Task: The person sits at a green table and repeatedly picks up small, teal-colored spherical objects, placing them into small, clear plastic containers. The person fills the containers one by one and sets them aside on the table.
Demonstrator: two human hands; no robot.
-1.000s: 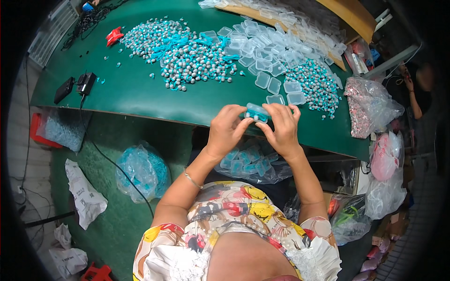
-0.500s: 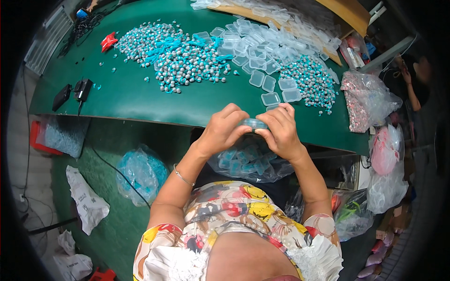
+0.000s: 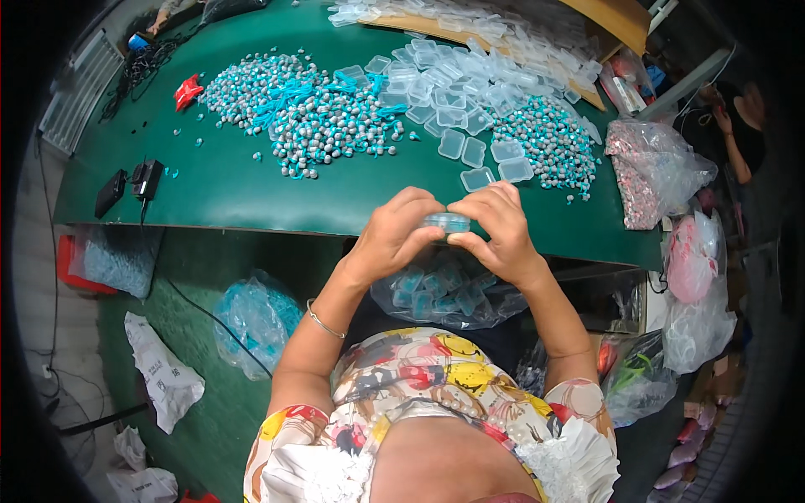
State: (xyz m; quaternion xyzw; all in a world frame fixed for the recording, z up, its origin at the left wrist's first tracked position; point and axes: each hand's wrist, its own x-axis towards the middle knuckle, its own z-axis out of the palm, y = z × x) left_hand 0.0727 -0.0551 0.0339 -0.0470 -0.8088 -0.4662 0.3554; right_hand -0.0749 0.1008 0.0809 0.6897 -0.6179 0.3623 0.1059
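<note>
Between my two hands, just off the table's near edge, is a small clear plastic case (image 3: 446, 222) with teal things inside. My left hand (image 3: 401, 233) pinches its left end between thumb and fingers. The right end is gripped the same way by my right hand (image 3: 496, 230). Just beyond my hands, several clear plastic cases (image 3: 478, 178) lie on the green table. Grey ball-shaped earplugs with teal cords (image 3: 323, 138) are heaped left of centre, and a second heap of them (image 3: 549, 142) lies to the right. Filled cases (image 3: 436, 289) sit in a plastic bag below my hands.
A pile of clear cases (image 3: 453, 75) spreads over the far side of the green table (image 3: 226, 197). Black adapters (image 3: 144, 178) and a red packet (image 3: 188, 92) are at the left. A bag of pinkish pieces (image 3: 631, 172) stands at the right edge. Another person (image 3: 738, 134) is at the far right.
My right hand's fingers have shifted left along the top of the case. Both hands still hold it at nearly the same place. The view has shifted slightly.
</note>
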